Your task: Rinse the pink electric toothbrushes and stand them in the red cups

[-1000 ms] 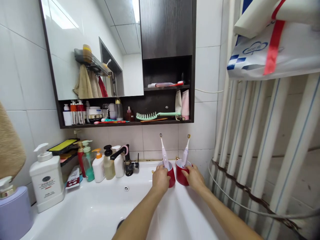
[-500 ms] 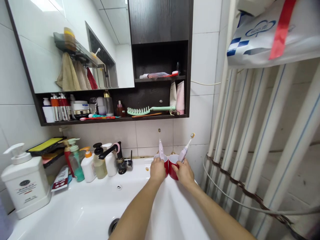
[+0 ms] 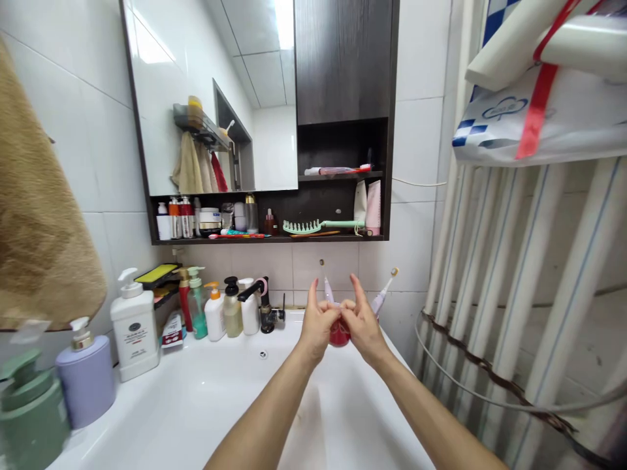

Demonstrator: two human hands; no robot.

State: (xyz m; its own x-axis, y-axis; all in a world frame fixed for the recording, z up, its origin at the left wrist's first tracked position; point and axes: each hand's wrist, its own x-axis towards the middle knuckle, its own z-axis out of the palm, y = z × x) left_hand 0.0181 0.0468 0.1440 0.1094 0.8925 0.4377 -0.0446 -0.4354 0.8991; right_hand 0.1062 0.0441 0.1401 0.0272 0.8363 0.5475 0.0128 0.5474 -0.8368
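Note:
My left hand (image 3: pixel 317 321) and my right hand (image 3: pixel 361 321) are raised in front of the toothbrush cups, with nothing visible in either. Both index fingers point up, apart from the thumbs, while the thumbs and other fingertips meet in the middle. Behind them shows part of a red cup (image 3: pixel 339 335); any second cup is hidden by the hands. One lilac electric toothbrush (image 3: pixel 328 289) stands behind my left hand. Another lilac electric toothbrush (image 3: pixel 380 300) leans to the right behind my right hand.
A white sink (image 3: pixel 210 411) with a black faucet (image 3: pixel 267 307) lies below. Several pump bottles line its left, including a white one (image 3: pixel 134 333) and a purple one (image 3: pixel 87 382). A dark mirror cabinet (image 3: pixel 343 65) hangs above. White pipes (image 3: pixel 494 313) run along the right.
Both hands have let go of the red cups and come together in front of them, index fingers raised. The view has shifted left, bringing in a tan towel and more bottles.

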